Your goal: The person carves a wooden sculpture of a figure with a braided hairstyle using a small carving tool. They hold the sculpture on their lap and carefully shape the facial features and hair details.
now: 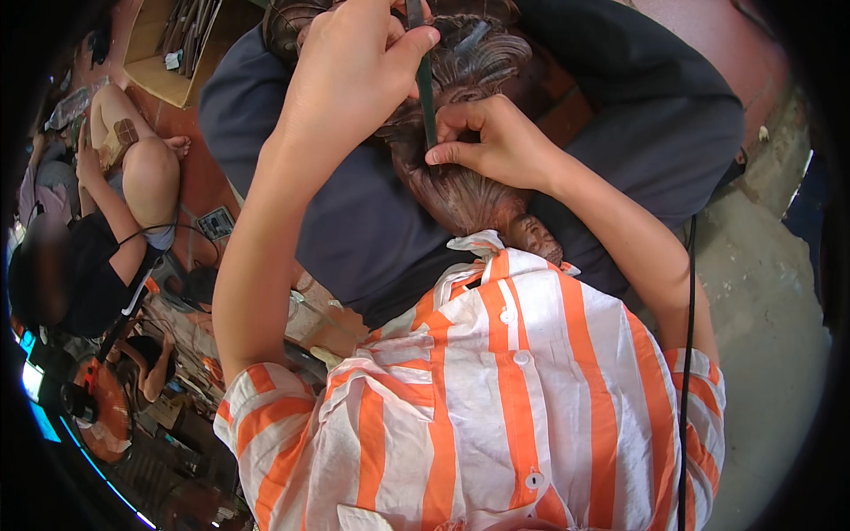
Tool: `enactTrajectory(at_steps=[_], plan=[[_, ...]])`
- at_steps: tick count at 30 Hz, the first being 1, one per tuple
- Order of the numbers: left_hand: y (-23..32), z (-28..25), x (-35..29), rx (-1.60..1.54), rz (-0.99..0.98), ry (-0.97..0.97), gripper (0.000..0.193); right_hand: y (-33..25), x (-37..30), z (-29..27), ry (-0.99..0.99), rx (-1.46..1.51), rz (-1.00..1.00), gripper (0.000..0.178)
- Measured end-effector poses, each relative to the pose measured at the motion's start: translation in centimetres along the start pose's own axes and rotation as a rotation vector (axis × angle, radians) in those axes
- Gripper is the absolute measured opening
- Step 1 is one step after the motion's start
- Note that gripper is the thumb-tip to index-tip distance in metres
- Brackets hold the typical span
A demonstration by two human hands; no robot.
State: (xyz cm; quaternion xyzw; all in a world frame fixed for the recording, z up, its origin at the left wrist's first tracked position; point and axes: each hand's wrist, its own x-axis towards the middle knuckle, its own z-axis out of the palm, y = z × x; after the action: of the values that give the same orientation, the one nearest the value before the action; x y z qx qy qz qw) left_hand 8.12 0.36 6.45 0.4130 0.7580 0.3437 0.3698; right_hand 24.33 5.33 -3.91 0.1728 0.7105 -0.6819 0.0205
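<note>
A dark brown carved wooden figure [469,199] lies across my lap, its small carved head [536,237] toward my shirt and its far end cut off by the upper edge. Over the folds of the carving runs a narrow, flat, dark green strip [426,93], perhaps a file or a strip of abrasive. My left hand [359,66] grips the strip's upper part, thumb along it; some of its fingers are hidden. Nearer to me, my right hand [500,142] pinches the strip's lower end between thumb and forefinger, close against the wood.
My dark-trousered legs [673,97] are bent around the carving. At the upper left stands a cardboard box [142,62] with several slender tools. Another person [84,265] sits at the left beside cables and tools. A black cable [691,354] hangs by my right arm.
</note>
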Motion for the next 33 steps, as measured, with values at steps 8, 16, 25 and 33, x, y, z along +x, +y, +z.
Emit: enactTrajectory(at_steps=[8, 16, 25, 33], plan=[[-0.1, 0.3, 0.1, 0.089, -0.093, -0.034, 0.013, -0.8, -0.2, -0.6, -0.124, -0.035, 0.053, 0.024], [0.3, 0.4, 0.1, -0.066, -0.137, -0.022, 0.016, -0.4, 0.0, -0.6, -0.057, 0.047, 0.002, 0.023], [-0.7, 0.3, 0.0, 0.017, 0.035, 0.022, 0.013, -0.3, 0.3, -0.2, -0.013, -0.065, 0.001, 0.023], [-2.0, 0.6, -0.4, 0.068, -0.096, -0.041, 0.015, -1.1, -0.1, -1.2, -0.182, -0.029, 0.043, 0.024]])
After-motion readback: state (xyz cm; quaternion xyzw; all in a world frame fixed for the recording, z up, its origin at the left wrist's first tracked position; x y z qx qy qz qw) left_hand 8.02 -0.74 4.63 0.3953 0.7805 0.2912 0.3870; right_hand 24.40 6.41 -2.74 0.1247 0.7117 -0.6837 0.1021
